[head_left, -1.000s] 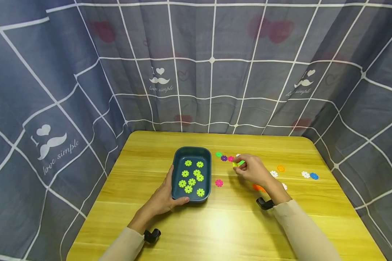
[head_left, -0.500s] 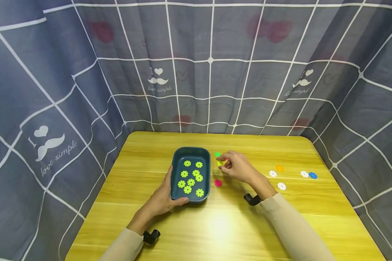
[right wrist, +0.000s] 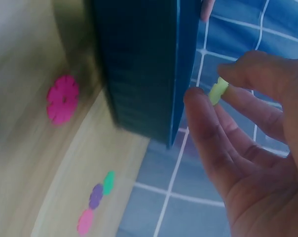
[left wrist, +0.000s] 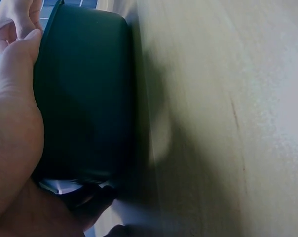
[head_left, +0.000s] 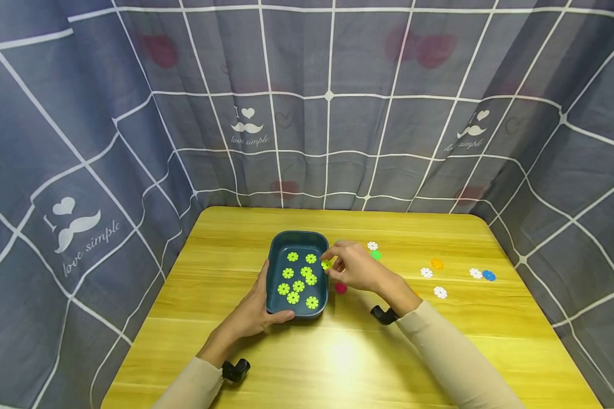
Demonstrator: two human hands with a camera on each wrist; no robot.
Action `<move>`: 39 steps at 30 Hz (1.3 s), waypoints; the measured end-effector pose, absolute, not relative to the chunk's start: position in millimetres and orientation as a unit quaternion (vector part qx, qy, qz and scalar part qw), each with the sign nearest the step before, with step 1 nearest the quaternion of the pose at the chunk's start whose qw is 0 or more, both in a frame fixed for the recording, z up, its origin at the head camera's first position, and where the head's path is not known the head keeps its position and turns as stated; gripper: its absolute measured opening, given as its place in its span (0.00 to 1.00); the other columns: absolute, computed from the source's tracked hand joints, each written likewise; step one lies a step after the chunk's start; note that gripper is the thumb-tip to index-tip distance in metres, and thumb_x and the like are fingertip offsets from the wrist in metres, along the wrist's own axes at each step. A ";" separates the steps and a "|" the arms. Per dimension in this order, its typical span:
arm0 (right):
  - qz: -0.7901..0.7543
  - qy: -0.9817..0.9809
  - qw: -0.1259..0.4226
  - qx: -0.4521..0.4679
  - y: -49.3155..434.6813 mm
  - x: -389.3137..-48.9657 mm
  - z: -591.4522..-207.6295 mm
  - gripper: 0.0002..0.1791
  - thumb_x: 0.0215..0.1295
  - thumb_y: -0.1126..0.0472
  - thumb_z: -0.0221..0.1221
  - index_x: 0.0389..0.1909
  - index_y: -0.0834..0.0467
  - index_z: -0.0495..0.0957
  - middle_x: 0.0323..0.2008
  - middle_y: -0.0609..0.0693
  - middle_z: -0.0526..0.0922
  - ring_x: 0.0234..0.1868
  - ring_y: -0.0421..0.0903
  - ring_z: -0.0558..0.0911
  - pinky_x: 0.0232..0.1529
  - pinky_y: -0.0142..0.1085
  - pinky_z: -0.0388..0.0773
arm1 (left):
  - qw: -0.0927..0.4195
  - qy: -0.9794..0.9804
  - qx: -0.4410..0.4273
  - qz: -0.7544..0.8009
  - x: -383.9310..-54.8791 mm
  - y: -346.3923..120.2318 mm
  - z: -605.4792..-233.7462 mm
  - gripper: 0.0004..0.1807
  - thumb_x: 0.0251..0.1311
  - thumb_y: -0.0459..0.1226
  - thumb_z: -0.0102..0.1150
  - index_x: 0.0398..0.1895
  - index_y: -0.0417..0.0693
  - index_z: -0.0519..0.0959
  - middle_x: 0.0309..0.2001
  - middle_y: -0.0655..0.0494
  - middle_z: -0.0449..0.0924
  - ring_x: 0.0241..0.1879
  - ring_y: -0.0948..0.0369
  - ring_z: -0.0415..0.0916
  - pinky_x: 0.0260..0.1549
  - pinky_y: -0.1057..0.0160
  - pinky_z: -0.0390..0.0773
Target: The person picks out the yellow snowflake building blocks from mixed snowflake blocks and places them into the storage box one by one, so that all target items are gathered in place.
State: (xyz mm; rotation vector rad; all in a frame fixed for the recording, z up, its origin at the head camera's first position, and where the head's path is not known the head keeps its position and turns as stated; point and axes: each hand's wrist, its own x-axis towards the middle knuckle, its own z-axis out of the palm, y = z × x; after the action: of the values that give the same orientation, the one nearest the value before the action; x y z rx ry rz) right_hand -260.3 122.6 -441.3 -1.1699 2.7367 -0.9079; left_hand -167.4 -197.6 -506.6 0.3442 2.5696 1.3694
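A dark blue-green rectangular tray [head_left: 299, 237] stands on the wooden table, several yellow-green notched flower discs [head_left: 311, 303] lying flat inside. My left hand [head_left: 248, 309] holds the tray by its left side, thumb over the near-left corner; in the left wrist view the tray's outer wall [left wrist: 90, 89] fills much of the picture. Just over the tray's right rim, my right hand [head_left: 360, 267] pinches one more yellow-green flower disc [right wrist: 218, 91] between thumb and fingertips. A pink disc [head_left: 340, 288] lies on the table below that hand, close to the tray's right wall.
To the right on the table [head_left: 337, 369] lie white [head_left: 426, 272], orange [head_left: 437, 264], blue [head_left: 488, 275] and green [head_left: 376, 255] discs. The right wrist view shows a purple disc [right wrist: 95, 196] beside the tray. A grey checked curtain [head_left: 307, 125] surrounds the table's back and sides.
My right hand has moved left with the yellow-green flower disc, from among the scattered discs to the tray's right rim. The left hand keeps its hold on the tray.
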 end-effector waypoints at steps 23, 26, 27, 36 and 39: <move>-0.203 0.859 0.058 -0.467 83.3 -230.9 -436.2 0.15 0.76 0.58 0.78 0.60 0.54 0.95 0.55 0.50 0.92 0.37 0.39 0.91 0.42 0.25 0.85 | 0.113 0.867 0.131 0.468 -169.2 -201.0 -506.0 0.81 0.71 0.48 0.85 0.97 0.50 0.21 0.98 0.38 0.30 0.95 0.34 0.46 0.91 0.24 0.51; -0.194 0.855 0.055 -0.477 80.3 -228.3 -436.2 0.15 0.75 0.57 0.78 0.59 0.54 0.95 0.54 0.50 0.92 0.36 0.38 0.89 0.42 0.25 0.85 | 0.115 0.868 0.128 0.466 -169.0 -200.6 -506.0 0.80 0.71 0.49 0.84 0.97 0.49 0.21 0.98 0.38 0.30 0.95 0.34 0.47 0.91 0.24 0.53; -0.193 0.854 0.052 -0.481 79.5 -227.8 -436.3 0.15 0.75 0.58 0.78 0.59 0.54 0.95 0.53 0.50 0.93 0.35 0.37 0.89 0.41 0.25 0.84 | 0.116 0.868 0.126 0.466 -168.9 -200.5 -506.0 0.80 0.71 0.49 0.84 0.97 0.49 0.21 0.98 0.38 0.30 0.95 0.33 0.48 0.91 0.24 0.53; -0.186 0.850 0.052 -0.491 74.5 -225.1 -439.9 0.16 0.75 0.58 0.78 0.59 0.55 0.95 0.49 0.49 0.91 0.37 0.45 0.92 0.38 0.24 0.81 | 0.121 0.866 0.112 0.471 -167.2 -199.3 -504.3 0.80 0.71 0.49 0.85 0.98 0.53 0.22 0.98 0.38 0.33 0.93 0.34 0.53 0.91 0.23 0.53; -0.186 0.851 0.055 -0.488 73.4 -223.8 -440.7 0.16 0.75 0.57 0.78 0.60 0.55 0.95 0.49 0.48 0.91 0.38 0.46 0.92 0.38 0.24 0.80 | 0.121 0.868 0.111 0.469 -166.8 -199.0 -504.4 0.80 0.71 0.50 0.85 0.98 0.52 0.23 0.98 0.38 0.34 0.93 0.34 0.54 0.90 0.23 0.54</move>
State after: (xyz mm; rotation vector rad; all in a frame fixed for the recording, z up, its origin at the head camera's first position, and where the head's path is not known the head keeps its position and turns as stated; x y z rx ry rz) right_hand -223.8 73.4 -440.7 -1.4820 2.5847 -0.5648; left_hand -166.8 -199.0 -504.4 0.3233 2.5345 1.3696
